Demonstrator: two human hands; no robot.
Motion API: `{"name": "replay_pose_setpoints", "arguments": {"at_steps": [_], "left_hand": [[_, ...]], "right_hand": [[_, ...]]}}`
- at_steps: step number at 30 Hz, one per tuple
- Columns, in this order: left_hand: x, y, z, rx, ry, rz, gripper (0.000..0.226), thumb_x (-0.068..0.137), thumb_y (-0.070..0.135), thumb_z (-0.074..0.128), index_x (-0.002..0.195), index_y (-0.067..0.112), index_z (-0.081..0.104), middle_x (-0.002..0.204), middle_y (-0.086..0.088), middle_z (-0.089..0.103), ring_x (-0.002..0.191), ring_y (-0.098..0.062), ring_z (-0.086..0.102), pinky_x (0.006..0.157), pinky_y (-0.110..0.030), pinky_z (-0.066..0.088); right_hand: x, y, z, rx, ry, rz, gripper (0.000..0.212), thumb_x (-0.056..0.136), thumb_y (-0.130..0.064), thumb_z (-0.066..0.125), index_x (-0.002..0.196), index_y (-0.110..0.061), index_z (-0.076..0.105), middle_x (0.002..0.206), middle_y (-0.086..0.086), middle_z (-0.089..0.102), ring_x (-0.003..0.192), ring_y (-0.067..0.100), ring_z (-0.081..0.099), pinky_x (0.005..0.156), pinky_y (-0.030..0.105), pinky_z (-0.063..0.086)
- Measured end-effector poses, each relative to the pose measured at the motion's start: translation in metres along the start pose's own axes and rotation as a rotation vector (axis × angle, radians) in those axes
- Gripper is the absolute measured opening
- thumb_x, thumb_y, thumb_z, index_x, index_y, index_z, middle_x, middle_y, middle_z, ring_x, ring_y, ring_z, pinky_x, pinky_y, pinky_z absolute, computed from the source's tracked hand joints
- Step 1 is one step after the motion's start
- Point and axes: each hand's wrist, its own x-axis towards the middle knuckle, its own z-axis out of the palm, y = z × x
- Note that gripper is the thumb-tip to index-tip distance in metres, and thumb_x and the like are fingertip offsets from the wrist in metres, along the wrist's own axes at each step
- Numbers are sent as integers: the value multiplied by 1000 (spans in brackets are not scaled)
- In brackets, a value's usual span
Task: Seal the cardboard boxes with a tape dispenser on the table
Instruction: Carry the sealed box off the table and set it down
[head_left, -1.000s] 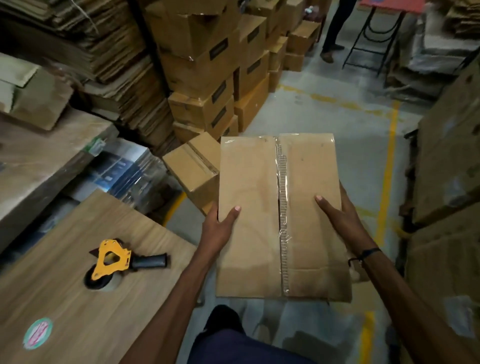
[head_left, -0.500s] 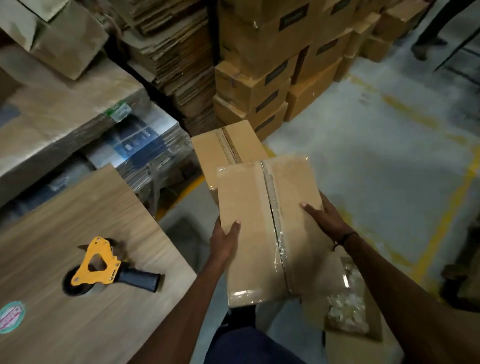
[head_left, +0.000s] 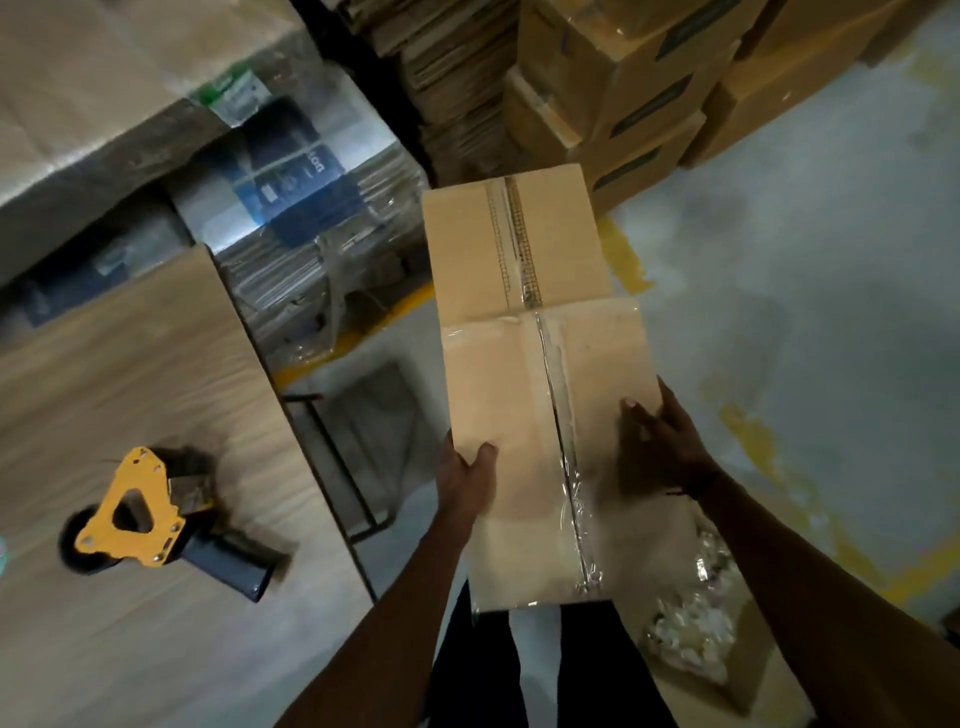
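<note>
Meanwhile the tape dispenser (head_left: 140, 514) lies on the table (head_left: 156, 364) as before, nobody touching it; the left hand (head_left: 465, 470) keeps its thumb on top of the taped box (head_left: 524, 431), fingers hidden beneath; that box, a second ago out over the floor, has swung toward the sealed box on the floor (head_left: 514, 239) and now abuts its near edge; the right hand (head_left: 657, 447) clasps the opposite side; likely this one is finished and being set down.
</note>
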Motion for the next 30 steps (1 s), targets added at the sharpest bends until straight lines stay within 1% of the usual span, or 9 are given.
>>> {"name": "replay_pose_setpoints", "arguments": {"at_steps": [3, 8, 12, 14, 16, 19, 23, 26, 30], "left_hand": [[21, -26, 12, -5, 7, -47, 61, 74, 49, 70, 130, 25, 66, 114, 7, 76, 107, -16, 72, 95, -34, 56], [42, -54, 21, 48, 14, -69, 61, 74, 58, 68, 127, 28, 69, 112, 9, 77, 107, -16, 72, 95, -34, 56], [55, -87, 26, 10, -26, -54, 50, 90, 47, 74, 130, 19, 64, 110, -11, 75, 107, -38, 71, 88, -45, 58], [50, -78, 30, -26, -4, -47, 46, 92, 41, 73, 134, 24, 63, 115, 0, 76, 108, -23, 73, 94, -46, 59], [53, -74, 34, -43, 17, -35, 45, 93, 40, 72, 134, 24, 64, 117, 5, 76, 109, -15, 72, 98, -45, 58], [60, -71, 39, -41, 36, 12, 56, 84, 50, 70, 130, 19, 67, 116, 2, 76, 109, -17, 72, 96, -39, 58], [72, -66, 46, -3, 78, 51, 36, 95, 23, 71, 126, 7, 69, 115, -9, 76, 106, -22, 72, 93, -34, 59], [80, -68, 49, -9, 77, 85, 34, 99, 8, 67, 131, -1, 63, 120, -16, 73, 100, -18, 70, 82, -13, 54], [88, -69, 49, -9, 61, 69, 35, 99, 8, 67, 133, 0, 60, 116, -9, 71, 97, -7, 67, 80, -14, 53]], "right_hand": [[21, 8, 4, 26, -51, -21, 51, 103, -18, 63, 151, -26, 48, 126, -2, 71, 110, 24, 67, 90, 38, 55], [40, 43, 2, 89, -114, 49, 57, 99, -40, 68, 152, -35, 47, 126, 10, 64, 114, 35, 59, 98, 55, 48], [50, 62, 5, 64, -117, 28, 57, 99, -46, 62, 152, -32, 46, 128, 16, 64, 117, 42, 60, 101, 61, 50], [53, 70, 5, 55, -133, 14, 49, 105, -40, 58, 152, -34, 46, 133, 18, 62, 124, 43, 59, 102, 62, 52], [56, 71, 5, 37, -127, -10, 41, 108, -33, 54, 149, -32, 49, 130, 17, 63, 119, 37, 63, 98, 55, 55], [62, 72, 6, 10, -134, -21, 34, 110, -27, 48, 143, -33, 53, 119, 18, 63, 106, 22, 68, 89, 41, 59], [77, 82, 7, -67, -94, -9, 58, 98, -63, 55, 152, -44, 43, 145, -5, 59, 135, 24, 55, 111, 58, 46], [88, 85, 8, -87, -74, 17, 65, 92, -71, 55, 151, -49, 41, 148, -10, 56, 136, 22, 52, 111, 59, 45], [98, 87, 10, -92, -100, 31, 66, 91, -72, 53, 151, -49, 40, 147, -12, 56, 135, 22, 52, 112, 59, 43]]}}
